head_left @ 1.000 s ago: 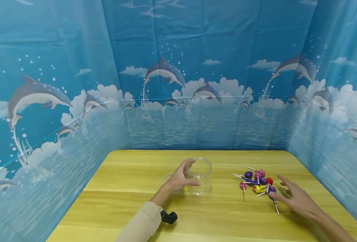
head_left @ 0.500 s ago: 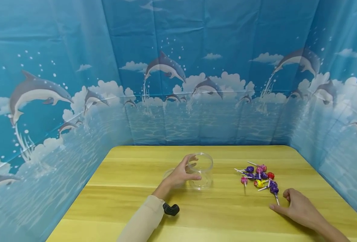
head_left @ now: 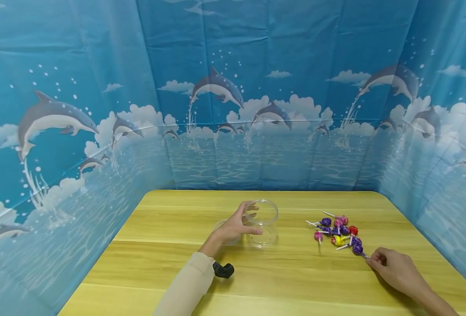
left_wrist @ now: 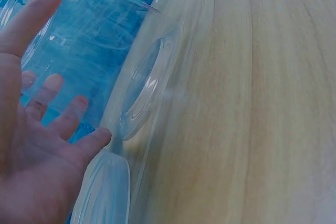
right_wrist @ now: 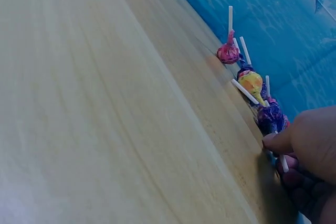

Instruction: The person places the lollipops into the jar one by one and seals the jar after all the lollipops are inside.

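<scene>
A clear plastic jar (head_left: 270,228) stands upright with its mouth upward. My left hand (head_left: 233,228) holds it from the left side, thumb across the front and fingers round the back; the left wrist view shows the spread fingers (left_wrist: 68,119) against the transparent wall. At the right, my right hand (head_left: 399,267) pinches the stick of a purple-wrapped lollipop (head_left: 357,249) between thumb and fingertips. That lollipop's head lies at the near edge of a loose pile of lollipops, among them a yellow lollipop (head_left: 337,240) and a red lollipop (head_left: 353,230).
A clear round lid (head_left: 219,226) lies left of the jar, partly hidden by my left hand. A pink lollipop (head_left: 318,236) lies at the pile's left side. The yellow wooden table (head_left: 177,272) is bounded by a dolphin-printed blue curtain (head_left: 233,158).
My right hand has come down nearer the table's front and taken the purple lollipop's stick, swinging it to the right. The left hand stays at the jar.
</scene>
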A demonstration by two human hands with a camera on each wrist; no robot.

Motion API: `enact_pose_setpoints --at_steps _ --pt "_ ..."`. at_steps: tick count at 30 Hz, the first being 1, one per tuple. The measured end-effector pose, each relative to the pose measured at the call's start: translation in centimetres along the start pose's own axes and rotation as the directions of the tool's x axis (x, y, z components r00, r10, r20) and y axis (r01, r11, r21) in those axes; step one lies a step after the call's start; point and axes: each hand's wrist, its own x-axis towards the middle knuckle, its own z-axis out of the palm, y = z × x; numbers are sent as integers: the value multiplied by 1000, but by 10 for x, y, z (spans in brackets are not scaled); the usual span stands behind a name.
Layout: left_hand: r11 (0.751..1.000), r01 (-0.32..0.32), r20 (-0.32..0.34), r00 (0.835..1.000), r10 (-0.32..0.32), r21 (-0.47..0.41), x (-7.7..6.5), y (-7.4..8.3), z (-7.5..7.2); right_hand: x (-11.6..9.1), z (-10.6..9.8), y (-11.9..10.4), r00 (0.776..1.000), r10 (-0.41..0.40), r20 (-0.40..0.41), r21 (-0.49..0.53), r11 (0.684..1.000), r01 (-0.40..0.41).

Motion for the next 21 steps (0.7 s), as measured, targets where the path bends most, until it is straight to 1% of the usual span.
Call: enact_pose_setpoints --at_steps 3,8,10,12,15,21 --pt "1000 -4 8 1000 4 -7 1 -1 0 1 -2 2 1000 9 -9 19 1000 -9" --pt "1000 -3 12 1000 3 -3 1 -1 -1 2 -12 6 997 71 -15 72 995 -70" --pt "1000 -4 13 1000 4 -4 2 0 -1 2 -17 8 995 88 -36 82 993 -85" --pt "1000 -3 13 1000 3 -10 2 1 -1 1 -22 10 994 94 -64 97 991 -87" --pt "1000 2 14 1000 -2 -27 1 2 -1 3 -28 10 992 96 -77 120 989 -86" --pt "1000 -5 21 1000 6 -26 0 -1 -2 13 -38 2 995 83 -58 132 988 -75"
